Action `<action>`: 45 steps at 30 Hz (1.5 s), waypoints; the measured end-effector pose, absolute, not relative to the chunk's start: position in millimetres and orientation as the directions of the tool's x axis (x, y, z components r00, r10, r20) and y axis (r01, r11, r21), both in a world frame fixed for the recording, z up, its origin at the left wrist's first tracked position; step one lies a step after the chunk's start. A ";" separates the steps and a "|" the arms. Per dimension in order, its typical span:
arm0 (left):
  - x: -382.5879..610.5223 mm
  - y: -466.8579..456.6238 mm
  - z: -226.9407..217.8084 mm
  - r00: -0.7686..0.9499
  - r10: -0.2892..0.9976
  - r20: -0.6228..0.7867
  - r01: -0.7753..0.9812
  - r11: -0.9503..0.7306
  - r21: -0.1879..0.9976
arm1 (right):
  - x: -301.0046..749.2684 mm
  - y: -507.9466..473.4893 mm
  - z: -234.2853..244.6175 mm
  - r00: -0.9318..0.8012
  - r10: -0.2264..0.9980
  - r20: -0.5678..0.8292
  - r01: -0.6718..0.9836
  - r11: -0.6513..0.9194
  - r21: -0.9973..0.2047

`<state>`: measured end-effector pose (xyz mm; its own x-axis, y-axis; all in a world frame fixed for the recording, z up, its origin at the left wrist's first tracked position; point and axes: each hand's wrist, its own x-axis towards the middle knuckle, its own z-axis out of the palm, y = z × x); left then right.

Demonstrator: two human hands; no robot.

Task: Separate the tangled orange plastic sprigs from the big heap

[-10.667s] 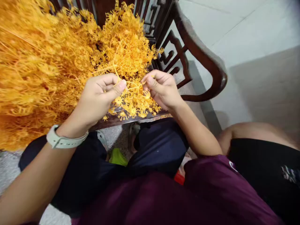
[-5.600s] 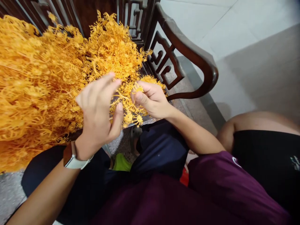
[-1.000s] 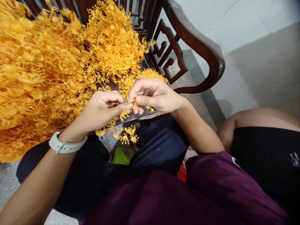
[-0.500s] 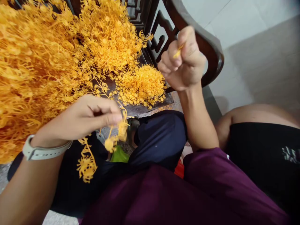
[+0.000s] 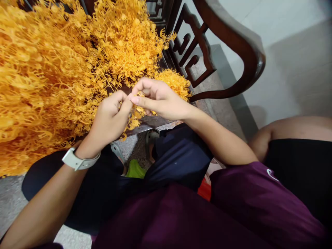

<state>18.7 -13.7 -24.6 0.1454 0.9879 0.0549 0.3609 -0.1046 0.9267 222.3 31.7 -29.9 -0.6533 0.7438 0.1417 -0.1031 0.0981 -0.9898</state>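
Note:
A big heap of orange plastic sprigs (image 5: pixel 49 69) covers the seat of a dark wooden chair (image 5: pixel 228 38). My left hand (image 5: pixel 110 117), with a pale watch on its wrist, is closed on a small orange sprig (image 5: pixel 133 121) at the seat's front edge. My right hand (image 5: pixel 158 98) meets it from the right, thumb and fingers pinched on the same sprig. A smaller pile of loose orange bits (image 5: pixel 176 83) lies just behind my right hand.
The chair's curved armrest (image 5: pixel 249 55) rises at the upper right over a pale tiled floor. Dark trousers and a purple shirt (image 5: pixel 197 214) fill the foreground. Another person's bare leg and black shorts (image 5: pixel 293 138) are at the right. Something green (image 5: pixel 135 170) lies on the floor between the knees.
Half a second ago my right hand was raised in a fist by the armrest and my left held a dangling sprig low. Both hands have come together again at the seat's edge.

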 end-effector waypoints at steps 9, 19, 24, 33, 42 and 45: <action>16.6 -15.6 -11.4 0.361 0.922 -0.143 0.042 0.137 0.990 | 231.4 36.7 -18.2 -0.590 0.790 0.163 -0.095 0.133 -0.987; 12.5 -15.7 -8.1 0.289 0.956 -0.053 0.173 0.002 0.985 | 228.4 32.4 -23.4 -0.660 0.723 0.205 -0.068 0.214 -0.974; 10.2 -14.2 -4.2 0.313 0.950 -0.024 0.124 -0.016 0.992 | 230.5 38.3 -20.7 -0.699 0.657 0.282 -0.126 0.275 -0.953; 19.5 -20.7 6.0 0.570 0.806 -0.162 -0.269 0.369 0.889 | 218.0 27.8 -19.0 -0.777 0.543 0.317 -0.421 -0.074 -0.904; -14.4 -8.9 3.0 0.759 0.519 0.393 -0.594 0.304 0.745 | 252.6 53.6 -20.7 -0.745 0.357 0.564 -0.624 -0.073 -0.778; -43.6 6.7 11.6 0.712 0.626 0.317 -0.592 0.294 0.750 | 291.2 70.3 -21.5 -0.689 0.611 0.389 -0.346 0.195 -0.918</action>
<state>-43.6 6.7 11.6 0.7123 0.6261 0.3173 -0.5923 0.2936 0.7504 291.2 70.3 -21.5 -0.6893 0.6109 0.3894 -0.3458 0.1950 -0.9178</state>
